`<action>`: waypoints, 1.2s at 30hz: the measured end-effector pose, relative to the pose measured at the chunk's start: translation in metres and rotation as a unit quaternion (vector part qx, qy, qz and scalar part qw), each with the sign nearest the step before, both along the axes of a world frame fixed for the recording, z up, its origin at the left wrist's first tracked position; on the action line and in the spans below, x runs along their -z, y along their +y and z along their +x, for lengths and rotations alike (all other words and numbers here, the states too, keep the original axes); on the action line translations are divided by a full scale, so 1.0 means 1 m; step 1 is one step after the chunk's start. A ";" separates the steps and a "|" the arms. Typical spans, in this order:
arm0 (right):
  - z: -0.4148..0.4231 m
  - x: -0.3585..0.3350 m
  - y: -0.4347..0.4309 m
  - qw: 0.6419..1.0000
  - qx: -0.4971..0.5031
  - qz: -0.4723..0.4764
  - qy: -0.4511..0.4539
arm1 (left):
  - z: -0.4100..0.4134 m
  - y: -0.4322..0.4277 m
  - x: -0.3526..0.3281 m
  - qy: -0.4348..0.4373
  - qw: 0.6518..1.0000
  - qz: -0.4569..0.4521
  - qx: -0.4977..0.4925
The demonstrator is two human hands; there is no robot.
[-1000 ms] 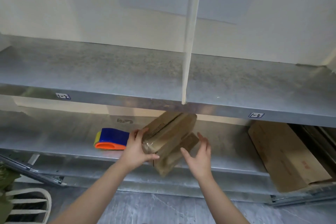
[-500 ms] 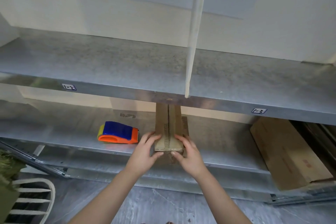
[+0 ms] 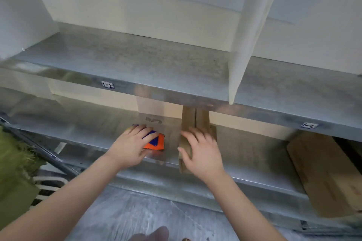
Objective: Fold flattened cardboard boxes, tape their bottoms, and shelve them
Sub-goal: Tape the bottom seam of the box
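Observation:
A small folded cardboard box [image 3: 194, 121] stands on the lower metal shelf [image 3: 254, 154], its seam facing me and its top hidden behind the upper shelf edge. My right hand [image 3: 199, 152] lies on its near face with the fingers spread and fairly straight. To the left of the box, my left hand [image 3: 131, 145] covers the blue and orange tape dispenser [image 3: 156, 142], fingers laid over its top. Whether the fingers curl round the dispenser does not show.
The upper metal shelf [image 3: 137, 68] carries a white divider [image 3: 246, 45] and labels on its front edge. A stack of flattened cardboard [image 3: 325, 174] lies at the right of the lower shelf. A white chair [image 3: 45, 184] and green cloth [image 3: 13, 164] are at lower left.
My left hand left the box and moved left onto the tape dispenser. My right hand stayed on the box, which stands upright on the lower shelf. The camera came closer.

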State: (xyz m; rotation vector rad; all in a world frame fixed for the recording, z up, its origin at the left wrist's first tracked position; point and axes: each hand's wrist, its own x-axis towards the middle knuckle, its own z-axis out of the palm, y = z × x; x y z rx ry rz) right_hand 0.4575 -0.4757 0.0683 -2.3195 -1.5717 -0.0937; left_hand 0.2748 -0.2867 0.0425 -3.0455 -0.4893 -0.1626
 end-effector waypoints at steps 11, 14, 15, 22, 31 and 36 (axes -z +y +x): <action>-0.093 0.060 0.107 0.990 0.086 -0.051 0.102 | -0.028 0.085 0.030 0.043 0.998 -0.019 0.029; -0.093 0.079 0.107 0.978 0.124 -0.087 0.141 | -0.018 0.096 0.038 0.061 0.994 -0.093 0.017; -0.091 0.084 0.107 0.972 0.137 -0.106 0.161 | -0.014 0.099 0.043 0.062 0.992 -0.105 0.020; -0.079 0.112 0.099 0.936 0.198 -0.192 0.218 | 0.014 0.110 0.056 0.116 0.978 -0.171 0.026; -0.066 0.124 0.106 0.906 0.261 -0.106 0.316 | 0.008 0.112 0.064 0.077 0.959 -0.273 0.019; -0.059 0.134 0.108 0.905 0.258 -0.114 0.319 | -0.001 0.105 0.064 0.051 0.966 -0.253 0.007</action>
